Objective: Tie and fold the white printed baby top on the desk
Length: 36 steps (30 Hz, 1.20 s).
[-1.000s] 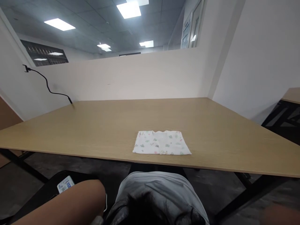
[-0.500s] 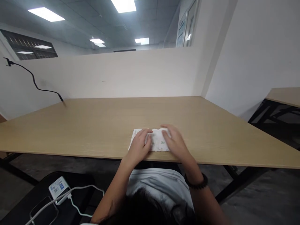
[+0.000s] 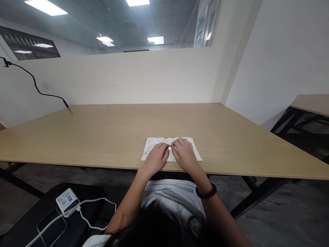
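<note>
Head cam; L hand (image 3: 155,158) + R hand (image 3: 185,156): narrow pinch on folded printed cloth (image 3: 171,158); cloth on table (image 3: 102,133), nr edge

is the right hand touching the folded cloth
Touching. The head view shows it: the right hand rests on the folded cloth, just right of its middle, with no gap visible between them.

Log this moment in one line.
left hand: on folded cloth; right hand: on same cloth; cloth: on table, by near edge
</note>
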Available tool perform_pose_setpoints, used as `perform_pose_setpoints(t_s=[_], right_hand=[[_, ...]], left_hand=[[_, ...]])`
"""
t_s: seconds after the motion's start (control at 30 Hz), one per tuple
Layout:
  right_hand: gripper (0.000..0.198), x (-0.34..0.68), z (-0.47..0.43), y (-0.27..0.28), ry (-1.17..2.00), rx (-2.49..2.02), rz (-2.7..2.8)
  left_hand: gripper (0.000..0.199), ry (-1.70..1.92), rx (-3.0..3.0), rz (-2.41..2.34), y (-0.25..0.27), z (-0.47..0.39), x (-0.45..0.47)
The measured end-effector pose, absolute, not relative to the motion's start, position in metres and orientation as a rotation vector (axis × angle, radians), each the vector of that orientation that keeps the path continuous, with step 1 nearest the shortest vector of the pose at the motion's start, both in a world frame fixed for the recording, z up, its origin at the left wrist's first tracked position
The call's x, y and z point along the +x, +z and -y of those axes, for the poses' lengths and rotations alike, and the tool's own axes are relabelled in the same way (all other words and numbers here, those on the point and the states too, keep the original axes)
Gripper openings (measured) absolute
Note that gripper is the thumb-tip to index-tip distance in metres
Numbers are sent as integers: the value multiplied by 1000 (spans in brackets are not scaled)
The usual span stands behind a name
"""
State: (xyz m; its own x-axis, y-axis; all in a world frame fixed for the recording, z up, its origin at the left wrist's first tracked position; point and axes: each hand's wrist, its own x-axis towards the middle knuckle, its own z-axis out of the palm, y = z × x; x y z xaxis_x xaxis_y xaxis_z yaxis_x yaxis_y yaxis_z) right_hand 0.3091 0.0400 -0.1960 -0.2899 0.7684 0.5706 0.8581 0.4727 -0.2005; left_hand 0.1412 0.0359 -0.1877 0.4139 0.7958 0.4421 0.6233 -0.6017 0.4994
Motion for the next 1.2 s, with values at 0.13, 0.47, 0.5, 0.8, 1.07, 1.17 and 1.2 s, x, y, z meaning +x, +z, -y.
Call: perform_pose_setpoints(t_s=[0.13, 0.47, 0.5, 0.8, 1.07, 1.17, 1.2], right_hand=[[13, 308, -39, -196, -229, -1297, 2152], [16, 309, -35, -191, -87, -1215, 2238], [16, 310, -30, -189, -40, -1196, 2235], [12, 314, 77, -235, 669, -1004, 2310], [17, 313, 53, -305, 1096, -1166, 1965], [20, 311, 38, -306, 1192, -1115, 1919], [22, 311, 34, -307, 1226, -1099, 1909]], left_hand=[[23, 940, 2401, -1284, -186, -36, 140], [26, 850, 2418, -1247, -180, -25, 133], [26, 850, 2428, -1229, -178, -19, 132], [7, 433, 2263, -1029, -209, 67, 116], [33, 444, 1685, -909, -286, 26, 118], [43, 534, 1600, -920, -290, 24, 118], [46, 568, 1576, -917, -292, 24, 118]])
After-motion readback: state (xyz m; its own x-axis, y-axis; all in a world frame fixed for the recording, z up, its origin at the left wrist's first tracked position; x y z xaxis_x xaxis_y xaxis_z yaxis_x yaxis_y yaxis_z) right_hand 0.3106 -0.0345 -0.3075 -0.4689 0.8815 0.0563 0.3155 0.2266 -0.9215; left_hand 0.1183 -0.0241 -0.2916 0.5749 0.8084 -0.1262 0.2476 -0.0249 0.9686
